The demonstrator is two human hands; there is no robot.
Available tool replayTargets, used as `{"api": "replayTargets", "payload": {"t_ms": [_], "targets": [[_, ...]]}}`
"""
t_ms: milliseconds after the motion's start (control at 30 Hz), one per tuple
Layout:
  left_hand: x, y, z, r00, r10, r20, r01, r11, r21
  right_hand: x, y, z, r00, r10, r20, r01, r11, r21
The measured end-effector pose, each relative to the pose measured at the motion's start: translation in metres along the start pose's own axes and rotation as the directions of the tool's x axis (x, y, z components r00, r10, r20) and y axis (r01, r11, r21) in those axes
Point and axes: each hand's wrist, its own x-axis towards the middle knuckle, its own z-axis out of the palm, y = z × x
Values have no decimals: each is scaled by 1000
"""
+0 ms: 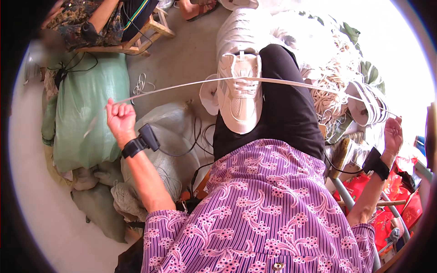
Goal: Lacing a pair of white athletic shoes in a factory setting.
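A white sneaker (240, 107) rests on my lap with its toe toward me. White shoelace (182, 85) runs through its eyelets, and both ends are stretched wide to the sides. Out to the left, my left hand (121, 119) is closed on one end, with a loose tail hanging past the fingers. Far to the right, my right hand (393, 134) pinches the other end. Part of the lacing (242, 91) lies crossed over the sneaker's tongue. Each wrist wears a black strap with a small device and a cable.
A row of stacked white shoes (236, 29) extends beyond my knees. White laces (328, 98) lie heaped at the right, beside more white shoes (364, 103). Green sacks (93, 113) stand at the left, near a person on a wooden stool (157, 29). Red bags (382, 227) lie at lower right.
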Motion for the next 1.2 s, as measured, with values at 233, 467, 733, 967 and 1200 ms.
{"api": "replayTargets", "payload": {"t_ms": [233,467,733,967,1200], "targets": [[-9,71,-43,996,60,62,-73,972,224,-7,26,2,987,-77,139,109,966,-235],[-28,86,-45,849,324,-417,-251,942,221,-32,237,87,874,342,345,288,207,-935],[-35,96,-63,999,12,46,-26,947,321,-61,394,130,367,585,723,929,-194,-315],[-29,-34,10,985,96,-146,8,811,585,-72,397,142,409,693,594,905,-394,-162],[-32,-130,58,978,-164,125,-1,604,797,-79,408,149,467,714,522,860,-504,-80]]}}
